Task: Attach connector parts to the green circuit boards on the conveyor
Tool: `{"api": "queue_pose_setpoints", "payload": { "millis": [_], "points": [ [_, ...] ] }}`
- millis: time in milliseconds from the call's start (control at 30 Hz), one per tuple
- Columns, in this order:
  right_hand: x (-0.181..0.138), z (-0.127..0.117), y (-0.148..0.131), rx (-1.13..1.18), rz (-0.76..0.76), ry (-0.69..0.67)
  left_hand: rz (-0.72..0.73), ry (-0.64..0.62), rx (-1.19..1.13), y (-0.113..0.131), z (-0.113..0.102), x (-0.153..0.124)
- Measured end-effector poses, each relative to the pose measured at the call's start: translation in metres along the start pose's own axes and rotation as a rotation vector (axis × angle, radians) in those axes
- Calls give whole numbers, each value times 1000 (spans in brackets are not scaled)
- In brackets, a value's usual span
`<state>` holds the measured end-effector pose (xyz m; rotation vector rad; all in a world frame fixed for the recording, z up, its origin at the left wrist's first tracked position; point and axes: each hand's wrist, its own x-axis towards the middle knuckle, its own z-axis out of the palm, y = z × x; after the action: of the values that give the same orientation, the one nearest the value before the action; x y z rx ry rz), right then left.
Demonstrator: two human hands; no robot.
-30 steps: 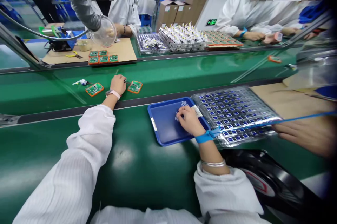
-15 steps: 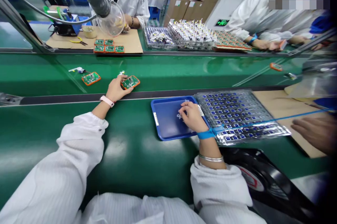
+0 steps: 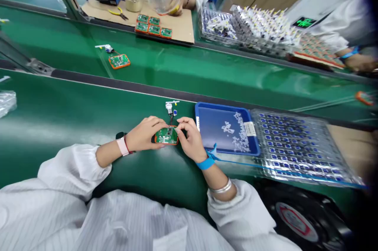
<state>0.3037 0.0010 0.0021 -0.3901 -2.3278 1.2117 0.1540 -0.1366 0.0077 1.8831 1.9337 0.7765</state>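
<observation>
Orange-framed circuit board [image 3: 166,135] in a two-handed grip

And here we are: the board lies flat on the green tabletop [image 3: 88,105], both hands closed in narrow around it. Left hand [image 3: 144,133] wraps in along the board's left edge, and right hand [image 3: 191,139] pinches at its upper right corner, fingertips [image 3: 180,124] down on the green face. A thin wire runs off the board's far edge to a small white connector [image 3: 169,107], with a tiny blue part [image 3: 175,112] just beside it.

Just right of the board, a blue tray [image 3: 212,125] carries a scatter of small white parts [image 3: 240,137], and further right sits a clear blister tray [image 3: 295,144] packed with rows of blue components. A blue wrist strap [image 3: 205,163] circles the right wrist, a pink watch [image 3: 122,146] the left.

Beyond the board, across a dark strip [image 3: 118,85], a second orange-framed board [image 3: 119,61] lies on the far belt. Further out, four more boards [image 3: 150,25] sit on a cardboard sheet [image 3: 183,30] near yellow-handled pliers [image 3: 116,13]. Far right of the board, a co-worker's hand [image 3: 357,62] rests at the bench edge.
</observation>
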Motion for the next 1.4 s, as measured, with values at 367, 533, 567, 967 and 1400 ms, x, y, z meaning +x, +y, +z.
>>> {"api": "queue_pose_setpoints", "payload": {
  "millis": [367,533,567,967,1400],
  "points": [
    [3,4,2,-36,41,-75,-155,176,-247,10,1,24],
    [5,4,6,-40,88,-94,-255,149,-268,11,3,30],
    [5,5,7,-35,97,-94,-267,141,-271,10,3,31],
    [13,-51,11,-319,8,117,-122,122,-169,4,0,25],
    [0,-155,117,-561,327,267,-79,61,-102,3,2,24]
  ]
}}
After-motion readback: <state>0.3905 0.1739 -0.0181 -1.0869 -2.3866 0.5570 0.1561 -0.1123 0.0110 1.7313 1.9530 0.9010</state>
